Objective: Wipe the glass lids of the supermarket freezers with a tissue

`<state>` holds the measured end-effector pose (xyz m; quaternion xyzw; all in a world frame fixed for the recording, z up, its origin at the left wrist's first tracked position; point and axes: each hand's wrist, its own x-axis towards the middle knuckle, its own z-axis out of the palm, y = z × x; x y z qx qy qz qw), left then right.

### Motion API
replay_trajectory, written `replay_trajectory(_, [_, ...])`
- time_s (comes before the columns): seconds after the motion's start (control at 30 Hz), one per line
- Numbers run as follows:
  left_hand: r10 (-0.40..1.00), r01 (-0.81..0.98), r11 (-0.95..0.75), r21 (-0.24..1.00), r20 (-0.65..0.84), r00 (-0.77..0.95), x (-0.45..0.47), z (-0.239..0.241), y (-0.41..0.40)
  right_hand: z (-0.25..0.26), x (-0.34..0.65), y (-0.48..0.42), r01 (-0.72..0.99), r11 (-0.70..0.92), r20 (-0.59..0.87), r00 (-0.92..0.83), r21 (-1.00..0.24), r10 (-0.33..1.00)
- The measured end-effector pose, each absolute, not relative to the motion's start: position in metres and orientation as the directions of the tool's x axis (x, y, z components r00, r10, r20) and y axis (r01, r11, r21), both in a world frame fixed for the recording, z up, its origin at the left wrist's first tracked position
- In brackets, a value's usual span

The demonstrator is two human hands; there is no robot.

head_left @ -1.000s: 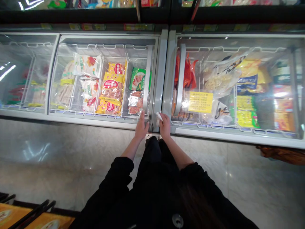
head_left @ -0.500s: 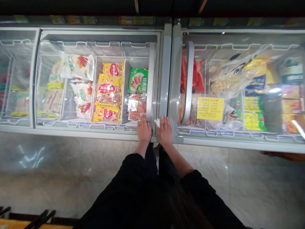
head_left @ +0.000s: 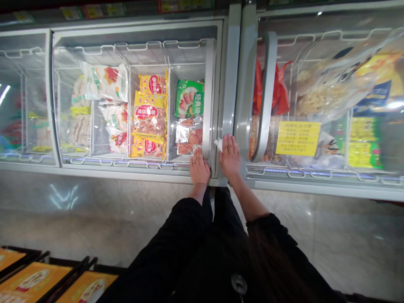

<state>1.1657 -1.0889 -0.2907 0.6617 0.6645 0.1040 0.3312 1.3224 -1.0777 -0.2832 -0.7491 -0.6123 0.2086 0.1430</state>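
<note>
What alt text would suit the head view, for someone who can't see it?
A person's left hand and right hand lie flat on two adjoining freezers, a white wipe showing beside the right. Packaged food lies inside.

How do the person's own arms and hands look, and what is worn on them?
Black sleeves stop well short of the wrists; the right one's edge looks gathered. The left hand and right hand wear no gloves. A thin band, probably a ring, shows on one left finger.

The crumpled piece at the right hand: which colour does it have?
The crumpled piece is white; the head view shows it best.
</note>
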Motion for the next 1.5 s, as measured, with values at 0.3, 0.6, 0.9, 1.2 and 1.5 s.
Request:
replay_trajectory(0.3, [0.95,0.813,0.07,0.578,-0.287,0.122,1.16,-0.286,-1.09,-0.277,1.333,-1.062,0.864,-0.013,-0.129,-0.06,-0.503,0.99])
replay_trajectory(0.6, [0.966,0.812,-0.198,0.55,-0.033,0.257,1.15,-0.293,-0.958,-0.3,1.337,-1.015,0.842,-0.125,-0.008,0.143,-0.525,0.99])
replay_trajectory(0.9, [0.956,0.768,-0.241,0.593,0.01,0.292,1.179,-0.329,-0.871,-0.29,1.35,-1.058,0.863,-0.028,-0.066,-0.007,-0.504,0.998])
replay_trajectory(1.2, [0.951,0.812,-0.257,0.523,-0.01,0.308,1.181,-0.333,-0.876,-0.301,1.346,-0.951,0.858,-0.13,0.024,0.163,-0.497,0.986])
replay_trajectory(1.5, [0.946,0.806,-0.239,0.541,-0.059,0.32,1.179,-0.326,-0.878,-0.29,1.358,-1.013,0.856,-0.074,-0.035,0.065,-0.511,0.997])
